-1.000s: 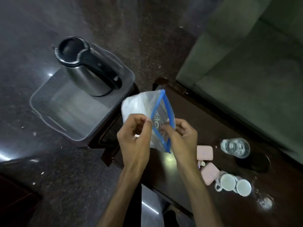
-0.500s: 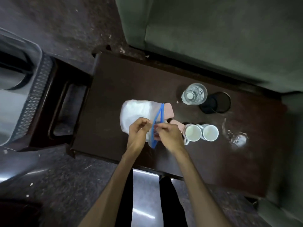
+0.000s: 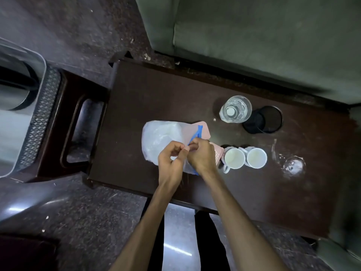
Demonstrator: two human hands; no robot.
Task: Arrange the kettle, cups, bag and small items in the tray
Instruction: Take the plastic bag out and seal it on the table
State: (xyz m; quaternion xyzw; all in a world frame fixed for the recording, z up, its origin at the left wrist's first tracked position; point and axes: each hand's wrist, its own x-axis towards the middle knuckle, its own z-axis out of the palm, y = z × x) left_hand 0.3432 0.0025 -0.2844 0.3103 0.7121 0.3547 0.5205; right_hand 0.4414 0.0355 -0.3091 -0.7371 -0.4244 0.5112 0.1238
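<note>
A clear plastic zip bag with a blue seal strip hangs low over the dark wooden table. My left hand and my right hand both pinch its blue-edged mouth, fingertips close together. Two pink small items lie partly hidden under the bag and my right hand. Two white cups stand side by side just right of my right hand. The clear tray sits at the far left edge, with the steel kettle inside it, mostly cut off.
A clear water bottle and a black mesh holder stand at the table's back. A glass object lies at the right. A green sofa borders the table behind. A dark stool holds the tray.
The view swung right, from the tray and kettle to the table. Both hands brought the bag down over the pink items, and its mouth went from wide apart to pinched together.
</note>
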